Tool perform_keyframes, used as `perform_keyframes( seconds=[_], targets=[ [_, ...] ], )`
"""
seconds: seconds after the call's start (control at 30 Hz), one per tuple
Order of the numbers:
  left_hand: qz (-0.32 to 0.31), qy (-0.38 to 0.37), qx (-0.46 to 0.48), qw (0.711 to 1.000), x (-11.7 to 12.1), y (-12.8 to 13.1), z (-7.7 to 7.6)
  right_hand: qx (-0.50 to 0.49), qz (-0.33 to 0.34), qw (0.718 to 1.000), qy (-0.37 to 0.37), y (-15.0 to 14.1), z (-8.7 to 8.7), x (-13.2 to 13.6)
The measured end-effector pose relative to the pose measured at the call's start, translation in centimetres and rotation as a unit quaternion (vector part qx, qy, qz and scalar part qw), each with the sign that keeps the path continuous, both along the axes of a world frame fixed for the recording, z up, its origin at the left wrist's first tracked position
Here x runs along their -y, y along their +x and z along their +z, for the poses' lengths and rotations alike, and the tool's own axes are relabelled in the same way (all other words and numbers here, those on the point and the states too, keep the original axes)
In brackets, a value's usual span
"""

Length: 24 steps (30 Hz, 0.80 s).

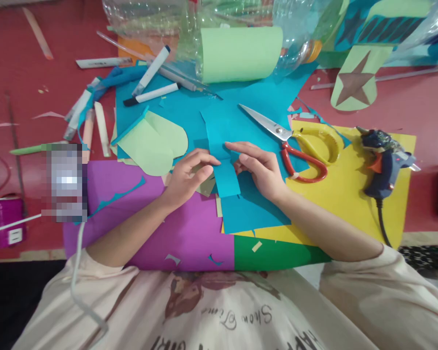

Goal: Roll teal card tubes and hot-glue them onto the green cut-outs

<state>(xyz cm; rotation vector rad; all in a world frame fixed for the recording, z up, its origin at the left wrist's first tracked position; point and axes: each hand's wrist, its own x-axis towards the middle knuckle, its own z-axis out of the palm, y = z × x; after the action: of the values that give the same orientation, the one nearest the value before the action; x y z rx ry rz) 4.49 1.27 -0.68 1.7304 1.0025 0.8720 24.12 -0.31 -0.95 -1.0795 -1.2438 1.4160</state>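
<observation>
A blue paper strip (pixel 224 176) with a crease across its middle lies between my hands, over larger blue sheets. My left hand (pixel 190 175) is at its left edge, index fingertip on the paper and fingers curled in around it. From the right side my right hand (pixel 261 167) grips the strip, index finger laid along the crease and the other fingertips partly hidden. Scissors (pixel 286 138) with one yellow and one red handle lie beside my right hand, blades apart. Left of my left hand rests a light green heart-shaped paper (pixel 153 143) with a blue edging.
A glue gun (pixel 385 167) lies on the yellow sheet (pixel 350 214) at right. Plastic bottles, one wrapped in green paper (pixel 241 53), line the back. Several markers (pixel 151 70) are scattered at upper left. A phone (pixel 67 182) with a cable sits left on the purple sheet (pixel 131 223).
</observation>
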Motion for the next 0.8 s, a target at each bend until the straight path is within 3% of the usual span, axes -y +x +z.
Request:
perform_keyframes(
  seconds=[0.8],
  targets=[
    [0.013, 0.018, 0.004, 1.0, 0.1, 0.2, -1.2, -0.04, 0.025, 0.999, 0.003, 0.2, -0.4, 0.0]
  ],
)
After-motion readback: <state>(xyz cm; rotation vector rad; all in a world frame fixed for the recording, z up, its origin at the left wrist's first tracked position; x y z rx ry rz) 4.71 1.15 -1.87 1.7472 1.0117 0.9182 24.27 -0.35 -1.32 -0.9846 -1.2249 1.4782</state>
